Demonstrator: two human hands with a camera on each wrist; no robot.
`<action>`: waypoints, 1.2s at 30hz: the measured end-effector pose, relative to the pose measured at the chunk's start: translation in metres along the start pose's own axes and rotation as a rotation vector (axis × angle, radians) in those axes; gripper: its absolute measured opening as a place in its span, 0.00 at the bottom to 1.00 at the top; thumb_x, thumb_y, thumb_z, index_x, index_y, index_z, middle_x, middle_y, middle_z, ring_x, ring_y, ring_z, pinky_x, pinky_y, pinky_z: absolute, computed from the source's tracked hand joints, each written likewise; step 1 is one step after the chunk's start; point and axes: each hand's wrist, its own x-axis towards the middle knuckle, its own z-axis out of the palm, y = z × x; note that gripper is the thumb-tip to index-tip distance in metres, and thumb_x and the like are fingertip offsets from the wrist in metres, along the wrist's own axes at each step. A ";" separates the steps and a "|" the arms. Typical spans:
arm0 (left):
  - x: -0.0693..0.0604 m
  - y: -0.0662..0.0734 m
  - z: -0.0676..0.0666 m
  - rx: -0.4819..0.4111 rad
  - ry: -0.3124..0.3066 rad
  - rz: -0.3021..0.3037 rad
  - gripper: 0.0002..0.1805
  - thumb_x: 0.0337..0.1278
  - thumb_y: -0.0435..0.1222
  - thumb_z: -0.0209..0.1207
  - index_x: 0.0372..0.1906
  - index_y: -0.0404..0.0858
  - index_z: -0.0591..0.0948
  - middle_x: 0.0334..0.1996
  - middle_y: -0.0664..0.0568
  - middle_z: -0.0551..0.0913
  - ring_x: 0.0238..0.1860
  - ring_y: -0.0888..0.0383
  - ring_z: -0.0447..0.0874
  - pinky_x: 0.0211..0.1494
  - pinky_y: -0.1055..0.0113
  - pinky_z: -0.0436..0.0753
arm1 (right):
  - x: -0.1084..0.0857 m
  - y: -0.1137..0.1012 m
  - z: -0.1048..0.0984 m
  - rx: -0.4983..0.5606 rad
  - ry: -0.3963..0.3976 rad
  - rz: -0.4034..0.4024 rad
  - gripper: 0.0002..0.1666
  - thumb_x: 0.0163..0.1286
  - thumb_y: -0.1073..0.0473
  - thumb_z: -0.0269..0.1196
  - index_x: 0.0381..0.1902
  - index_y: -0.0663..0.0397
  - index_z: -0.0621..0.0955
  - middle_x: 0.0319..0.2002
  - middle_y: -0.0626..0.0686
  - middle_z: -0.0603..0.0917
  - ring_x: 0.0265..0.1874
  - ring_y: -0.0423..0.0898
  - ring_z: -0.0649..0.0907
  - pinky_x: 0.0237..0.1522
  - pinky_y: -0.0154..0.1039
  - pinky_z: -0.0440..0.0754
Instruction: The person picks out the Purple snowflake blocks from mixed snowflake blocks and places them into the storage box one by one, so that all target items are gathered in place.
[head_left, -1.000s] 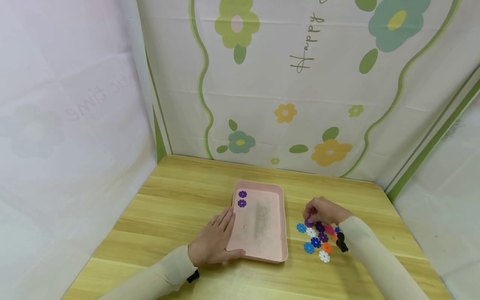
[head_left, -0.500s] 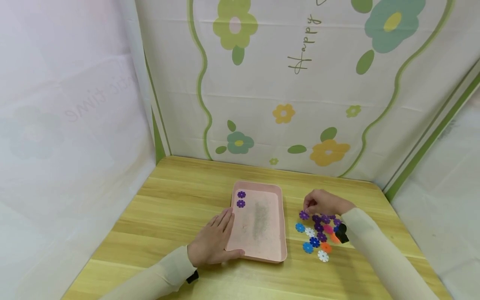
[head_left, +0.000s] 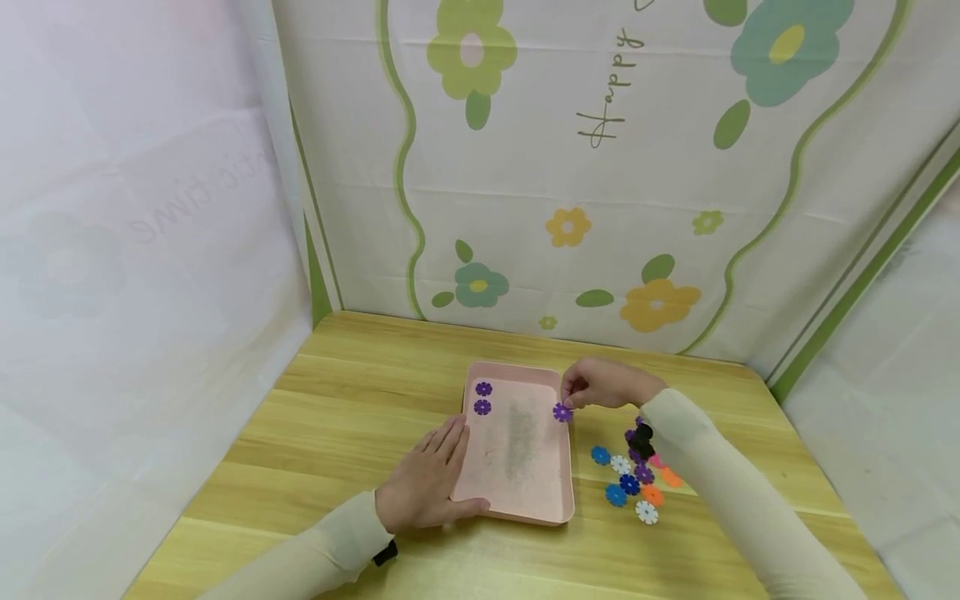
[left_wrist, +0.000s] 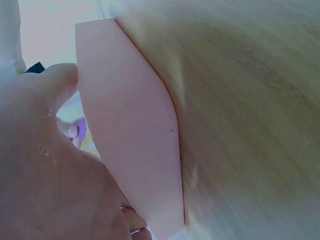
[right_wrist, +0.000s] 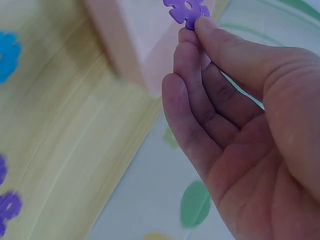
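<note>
Between thumb and fingertips, my right hand [head_left: 609, 383] pinches a purple snowflake disc [head_left: 562, 412] over the right rim of a pink tray [head_left: 551, 492]. The right wrist view shows the same notched disc [right_wrist: 187, 10] at the thumb's tip. My left hand [head_left: 426, 483] lies with straight fingers on the tray's left rim, its thumb at the near edge. In the left wrist view the tray's outer wall [left_wrist: 132, 120] runs alongside that hand. Two purple discs [head_left: 483, 398] lie in the tray's far left corner, one in front of the other.
Right of the tray, a loose group of snowflake discs lies on the wooden table [head_left: 360, 375]: blue discs [head_left: 616, 495], white discs [head_left: 647, 512], orange discs [head_left: 652, 495], and purple and pink ones partly under the right wrist. A printed curtain [head_left: 525, 167] hangs behind the table.
My right hand has lifted a purple disc from the group and carried it left to above the tray's right rim. My left hand and the tray have stayed put.
</note>
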 end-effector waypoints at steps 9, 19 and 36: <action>-0.002 -0.001 0.003 -0.008 0.028 0.016 0.61 0.69 0.73 0.47 0.81 0.24 0.58 0.84 0.30 0.54 0.84 0.36 0.56 0.83 0.43 0.65 | 0.048 -0.034 0.015 0.003 -0.033 -0.030 0.06 0.76 0.62 0.67 0.36 0.49 0.88 0.32 0.45 0.88 0.30 0.38 0.80 0.37 0.32 0.83; -0.001 0.000 0.004 -0.004 0.020 0.003 0.60 0.68 0.73 0.49 0.82 0.25 0.57 0.84 0.32 0.52 0.85 0.37 0.54 0.84 0.44 0.65 | 0.087 -0.048 0.050 0.025 0.012 -0.041 0.06 0.74 0.60 0.69 0.35 0.49 0.88 0.31 0.43 0.88 0.30 0.37 0.81 0.36 0.31 0.83; 0.000 -0.002 0.008 0.023 0.023 -0.002 0.61 0.68 0.75 0.45 0.82 0.27 0.57 0.85 0.33 0.53 0.85 0.38 0.54 0.84 0.44 0.65 | 0.101 -0.037 0.094 0.203 0.138 0.036 0.05 0.74 0.61 0.69 0.36 0.52 0.90 0.33 0.46 0.90 0.28 0.38 0.81 0.34 0.31 0.83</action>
